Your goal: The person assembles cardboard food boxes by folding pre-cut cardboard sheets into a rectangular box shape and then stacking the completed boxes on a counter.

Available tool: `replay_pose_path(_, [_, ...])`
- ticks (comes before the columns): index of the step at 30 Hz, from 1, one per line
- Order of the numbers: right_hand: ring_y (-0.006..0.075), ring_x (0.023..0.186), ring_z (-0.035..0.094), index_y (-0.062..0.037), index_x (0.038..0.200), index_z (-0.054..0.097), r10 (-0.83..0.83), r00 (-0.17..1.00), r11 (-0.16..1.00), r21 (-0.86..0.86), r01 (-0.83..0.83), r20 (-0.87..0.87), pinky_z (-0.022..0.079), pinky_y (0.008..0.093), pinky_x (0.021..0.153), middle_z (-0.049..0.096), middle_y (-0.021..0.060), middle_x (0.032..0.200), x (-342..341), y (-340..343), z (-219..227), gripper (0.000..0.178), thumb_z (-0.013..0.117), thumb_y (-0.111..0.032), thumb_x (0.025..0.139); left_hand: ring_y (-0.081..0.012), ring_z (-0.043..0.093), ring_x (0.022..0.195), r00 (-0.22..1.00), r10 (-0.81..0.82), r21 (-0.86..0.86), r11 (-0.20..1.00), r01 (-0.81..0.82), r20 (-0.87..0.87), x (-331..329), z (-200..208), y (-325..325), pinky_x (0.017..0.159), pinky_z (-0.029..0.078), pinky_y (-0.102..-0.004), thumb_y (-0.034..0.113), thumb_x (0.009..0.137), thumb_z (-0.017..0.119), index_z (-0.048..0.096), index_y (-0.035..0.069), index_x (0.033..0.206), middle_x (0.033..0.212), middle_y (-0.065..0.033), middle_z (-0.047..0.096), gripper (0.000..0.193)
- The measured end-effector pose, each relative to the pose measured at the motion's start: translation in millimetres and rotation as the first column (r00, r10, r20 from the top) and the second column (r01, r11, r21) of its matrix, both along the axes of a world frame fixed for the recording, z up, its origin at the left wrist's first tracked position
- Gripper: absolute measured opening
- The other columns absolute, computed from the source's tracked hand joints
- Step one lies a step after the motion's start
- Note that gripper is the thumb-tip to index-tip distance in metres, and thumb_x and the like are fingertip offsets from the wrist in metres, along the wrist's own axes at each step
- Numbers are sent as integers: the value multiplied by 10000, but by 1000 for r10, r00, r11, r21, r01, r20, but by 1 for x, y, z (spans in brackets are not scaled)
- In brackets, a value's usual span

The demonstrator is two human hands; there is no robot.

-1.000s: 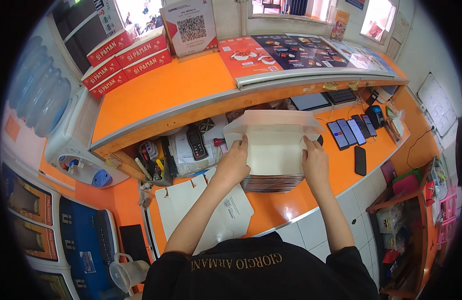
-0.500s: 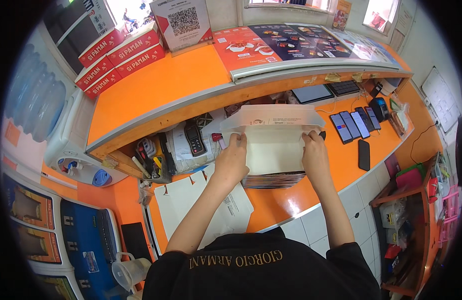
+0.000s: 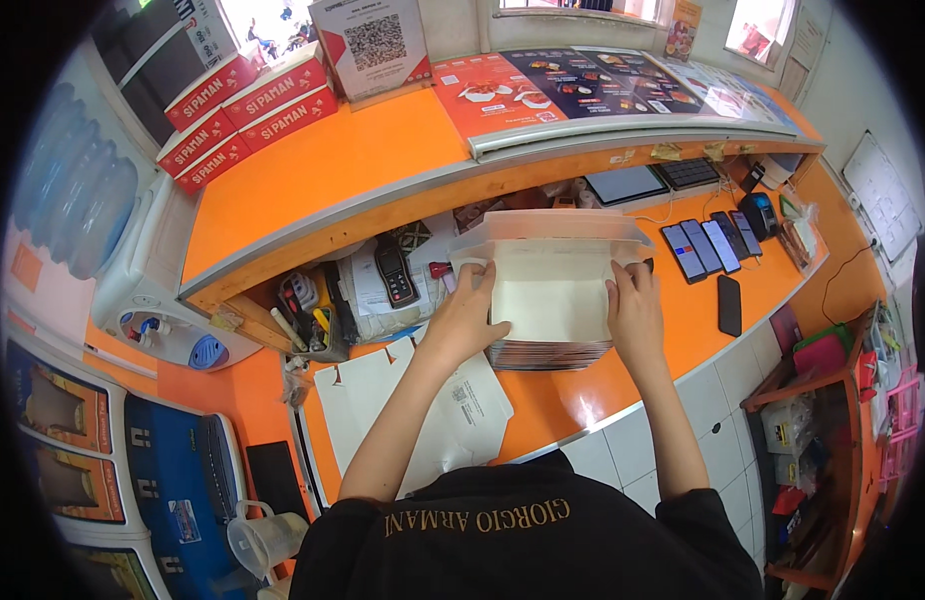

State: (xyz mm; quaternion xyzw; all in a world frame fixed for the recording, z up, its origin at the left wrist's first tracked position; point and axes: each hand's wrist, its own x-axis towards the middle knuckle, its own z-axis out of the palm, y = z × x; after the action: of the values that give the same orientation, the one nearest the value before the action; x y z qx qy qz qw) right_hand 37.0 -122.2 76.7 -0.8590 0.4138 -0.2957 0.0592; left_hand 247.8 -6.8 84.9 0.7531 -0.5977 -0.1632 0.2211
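Observation:
A partly folded cardboard food box (image 3: 551,300), pale inside, lies between my hands with its far flap raised. Beneath it is a stack of flat box sheets (image 3: 551,357), whose near edges show in layers. At the box's left side my left hand (image 3: 467,312) grips the wall, its thumb spread toward the near corner. The right wall is pinched by my right hand (image 3: 635,305), with the fingers bent over it. A loose unfolded cardboard sheet (image 3: 408,405), whitish with slotted edges, rests on the counter under my left forearm.
Several phones (image 3: 705,248) lie right of the box, with one black phone (image 3: 729,306) nearer. A card terminal (image 3: 395,272) and a pen holder (image 3: 323,335) stand left. Behind is a raised orange shelf (image 3: 323,180) with red boxes (image 3: 253,110). A plastic jug (image 3: 266,540) is lower left.
Both hands stay at the box's sides. My left thumb has spread away from the wall toward the near corner, and the right hand has shifted slightly. The view has turned a little.

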Motion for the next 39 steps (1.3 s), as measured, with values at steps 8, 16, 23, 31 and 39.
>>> replay_pose_path(8, [307,675,625,-1,1111,575,367,911,833,370,-411,186,502,400,587,618,118,762,50,153,-64,352,597,-236,850,-370,495,1184,948,194,157,975,-158,-254,46,-94,131,980,412,-428,382,934,485,434,-14,1305,1243,-270,509,544])
replay_pose_path(16, [329,602,663,174,1368,193,151,916,897,441,31,-372,542,400,543,647,195,668,111,149,-120,900,621,-406,829,-364,483,1205,890,318,459,877,-145,-327,31,-139,224,1025,371,-379,493,878,546,451,-5,1331,1352,-244,450,679])
replay_pose_path(23, [321,650,671,174,1383,120,131,905,901,429,61,-405,552,389,593,662,189,718,121,145,-127,929,639,-357,825,-367,450,1237,914,231,415,906,-77,-334,38,-152,231,1041,354,-408,547,847,541,479,3,1309,1330,-248,466,716])
replay_pose_path(31, [342,655,654,117,1347,293,192,934,950,298,-99,-302,536,407,579,649,176,780,120,162,-122,778,674,-274,793,-342,461,1234,937,251,482,869,-108,-242,30,-143,228,1035,363,-382,526,853,558,485,30,1313,1331,-211,486,680])
replay_pose_path(39, [419,702,629,-20,1287,356,428,894,887,250,-388,-133,514,460,659,634,208,774,128,160,-89,609,665,-130,774,-294,573,1113,764,311,299,940,-161,-565,40,-112,221,957,428,-376,481,929,470,527,15,1235,1172,-186,600,561])
